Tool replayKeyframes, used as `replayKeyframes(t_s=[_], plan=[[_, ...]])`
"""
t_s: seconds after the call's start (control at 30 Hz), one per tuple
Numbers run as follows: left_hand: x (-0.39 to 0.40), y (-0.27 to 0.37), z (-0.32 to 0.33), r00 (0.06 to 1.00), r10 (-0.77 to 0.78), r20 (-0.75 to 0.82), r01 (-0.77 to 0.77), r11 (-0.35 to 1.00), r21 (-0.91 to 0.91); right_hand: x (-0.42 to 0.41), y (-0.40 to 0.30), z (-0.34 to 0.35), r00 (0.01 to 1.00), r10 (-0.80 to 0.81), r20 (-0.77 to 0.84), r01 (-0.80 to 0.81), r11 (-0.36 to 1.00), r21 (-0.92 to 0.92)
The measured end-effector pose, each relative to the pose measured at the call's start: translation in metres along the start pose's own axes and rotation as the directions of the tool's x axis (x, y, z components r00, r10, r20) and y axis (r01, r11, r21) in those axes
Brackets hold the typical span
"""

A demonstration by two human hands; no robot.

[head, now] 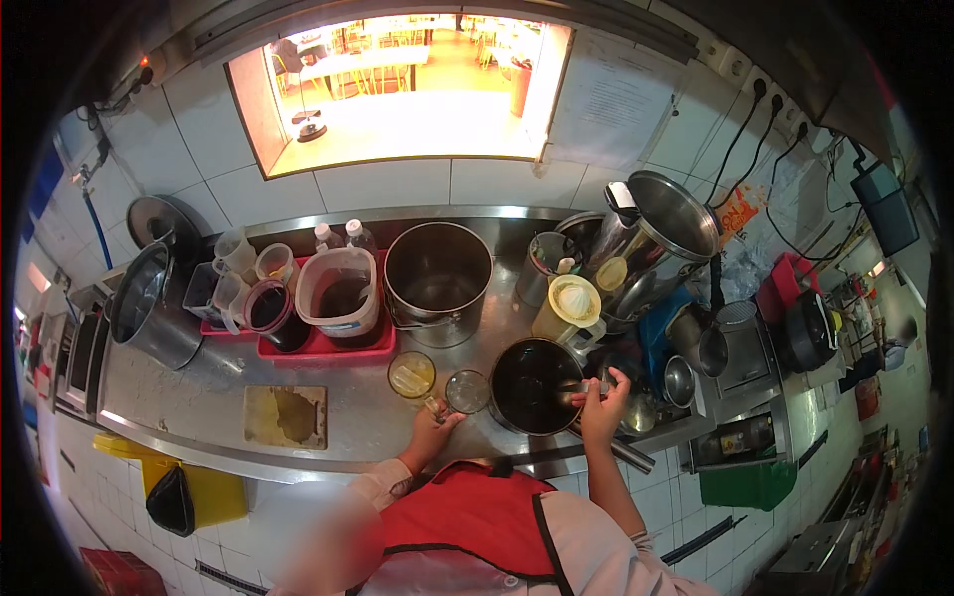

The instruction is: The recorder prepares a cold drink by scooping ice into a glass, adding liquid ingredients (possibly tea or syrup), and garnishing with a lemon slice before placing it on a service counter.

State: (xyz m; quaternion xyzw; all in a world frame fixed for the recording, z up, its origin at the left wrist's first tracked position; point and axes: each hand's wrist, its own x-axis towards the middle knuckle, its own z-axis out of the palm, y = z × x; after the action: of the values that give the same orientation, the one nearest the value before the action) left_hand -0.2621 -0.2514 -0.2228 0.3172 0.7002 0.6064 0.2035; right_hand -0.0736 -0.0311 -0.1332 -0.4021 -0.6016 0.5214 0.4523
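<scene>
My left hand (434, 433) is closed at the handles of two glass mugs on the steel counter (358, 425). One is a clear glass mug (468, 392); the other, a mug of yellowish drink (411, 375), seems to contain ice. Which handle the fingers grip is not plain. In my right hand (605, 402) is the metal handle of a ladle (575, 387), reaching into a dark-looking cooking pot (535, 384). Its lower end is lost in the dark inside. The pot's long handle (632, 456) juts over the counter's front edge below my right hand.
A tall steel pot (438, 290) stands behind the mugs. Left of it, a red tray (335, 349) carries tubs and jugs of dark liquid. A yellow citrus juicer (570, 305) and stacked steel pots crowd the right. A stained square board (285, 416) lies at left.
</scene>
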Motion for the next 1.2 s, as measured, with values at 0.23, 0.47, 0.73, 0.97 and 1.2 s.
replayKeyframes(t_s=[0.23,0.47,0.73,0.97,1.2], plan=[[0.004,0.018,0.01,0.998,-0.067,0.008,0.067,0.992,-0.106,0.011,0.003,-0.003,0.997,0.057,-0.054,-0.057,0.998,0.008],[0.009,-0.005,0.019,0.999,-0.038,-0.022,0.036,0.993,-0.116,0.02,0.004,-0.008,0.995,0.066,-0.073,-0.057,0.991,0.121],[0.011,-0.017,0.02,0.997,-0.069,-0.018,0.065,0.984,-0.166,0.022,-0.07,0.008,0.998,-0.06,0.007,0.058,0.989,0.137],[0.011,0.024,0.011,0.993,-0.096,0.063,0.103,0.986,-0.129,0.009,-0.117,0.036,0.985,-0.105,0.133,0.077,0.976,0.202],[0.015,0.013,0.015,0.994,-0.069,0.09,0.095,0.939,-0.33,-0.027,-0.107,0.054,0.873,-0.292,0.39,0.232,0.953,0.193]])
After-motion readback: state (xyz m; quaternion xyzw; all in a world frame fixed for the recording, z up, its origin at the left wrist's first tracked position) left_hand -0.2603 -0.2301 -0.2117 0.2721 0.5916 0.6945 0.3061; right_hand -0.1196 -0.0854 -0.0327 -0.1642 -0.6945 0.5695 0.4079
